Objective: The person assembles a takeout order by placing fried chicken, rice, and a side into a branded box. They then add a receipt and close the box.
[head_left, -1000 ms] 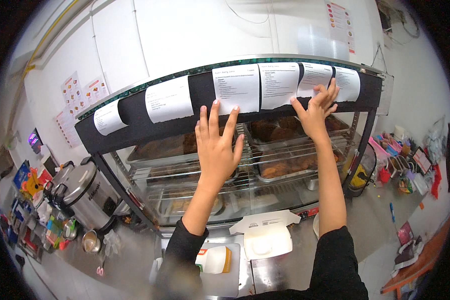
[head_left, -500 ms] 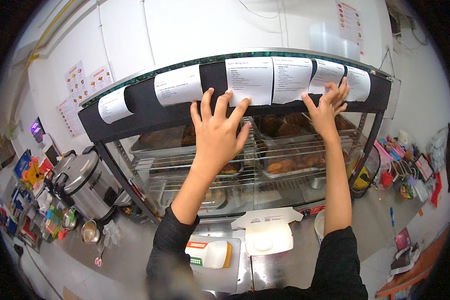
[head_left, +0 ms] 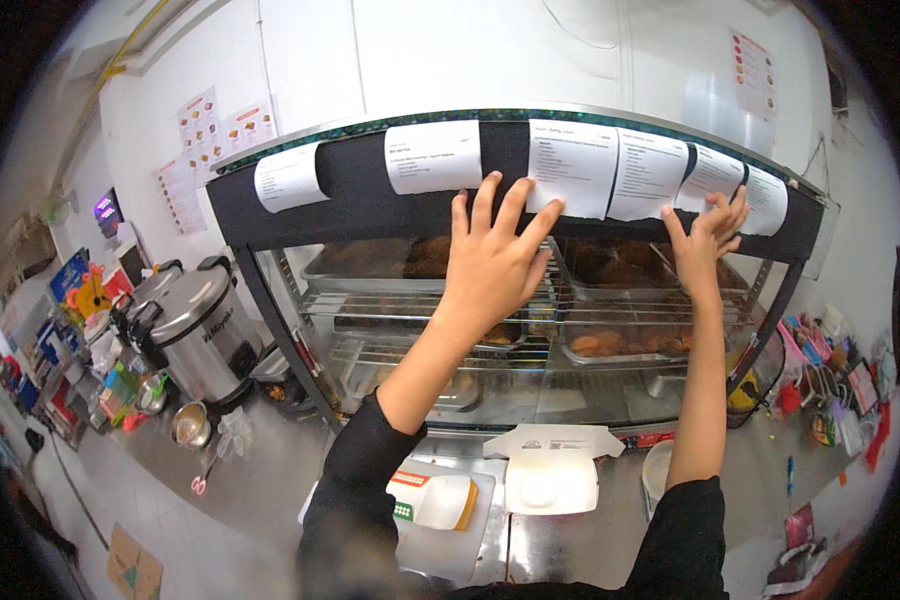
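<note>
Hands (head_left: 493,260) (head_left: 703,243) spread (room between them), at lower edges of paper slips (head_left: 570,168), black panel (head_left: 356,180) behind

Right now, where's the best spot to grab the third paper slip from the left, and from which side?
Probably pinch the third paper slip by its lower edge, coming from below: it's a thin sheet lying against the black rail, with that edge nearest the left hand. How its top is fastened, I can't tell.
</note>
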Demonstrator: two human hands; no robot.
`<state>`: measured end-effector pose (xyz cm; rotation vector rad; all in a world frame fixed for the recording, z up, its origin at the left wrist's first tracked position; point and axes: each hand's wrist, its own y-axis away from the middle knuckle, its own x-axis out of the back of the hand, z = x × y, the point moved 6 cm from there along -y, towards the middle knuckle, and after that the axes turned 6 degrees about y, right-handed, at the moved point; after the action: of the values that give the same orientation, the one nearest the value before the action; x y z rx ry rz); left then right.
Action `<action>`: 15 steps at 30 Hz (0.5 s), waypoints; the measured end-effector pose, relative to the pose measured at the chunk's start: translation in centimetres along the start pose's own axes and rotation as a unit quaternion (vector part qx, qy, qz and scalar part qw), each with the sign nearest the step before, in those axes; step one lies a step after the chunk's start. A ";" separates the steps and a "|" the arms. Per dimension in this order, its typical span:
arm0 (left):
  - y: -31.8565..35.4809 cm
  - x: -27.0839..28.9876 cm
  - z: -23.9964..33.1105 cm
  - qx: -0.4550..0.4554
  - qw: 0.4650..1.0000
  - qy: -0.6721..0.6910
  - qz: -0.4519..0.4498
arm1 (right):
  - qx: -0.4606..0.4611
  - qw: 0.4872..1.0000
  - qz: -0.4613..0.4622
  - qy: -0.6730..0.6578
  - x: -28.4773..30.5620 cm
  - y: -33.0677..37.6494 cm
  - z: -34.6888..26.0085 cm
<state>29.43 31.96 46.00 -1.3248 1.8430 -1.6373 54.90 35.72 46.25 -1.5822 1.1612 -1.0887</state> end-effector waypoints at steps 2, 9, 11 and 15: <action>0.0 0.1 -0.2 0.001 1.000 -0.005 -0.003 | 0.003 1.000 0.003 0.005 -0.1 -0.1 0.1; -0.5 -0.4 0.3 0.003 1.000 0.000 -0.019 | -0.016 1.000 -0.022 -0.008 0.0 -0.3 0.9; -0.3 -0.1 0.2 0.006 1.000 0.002 -0.026 | -0.031 0.998 -0.038 -0.036 -0.4 0.0 0.2; -0.4 0.2 0.5 0.002 0.999 -0.013 -0.033 | -0.008 0.999 -0.033 -0.017 -0.4 0.0 -0.3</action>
<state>29.84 31.57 46.31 -1.4142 1.7971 -1.6474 54.58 36.11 46.28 -1.6553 1.1047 -1.0942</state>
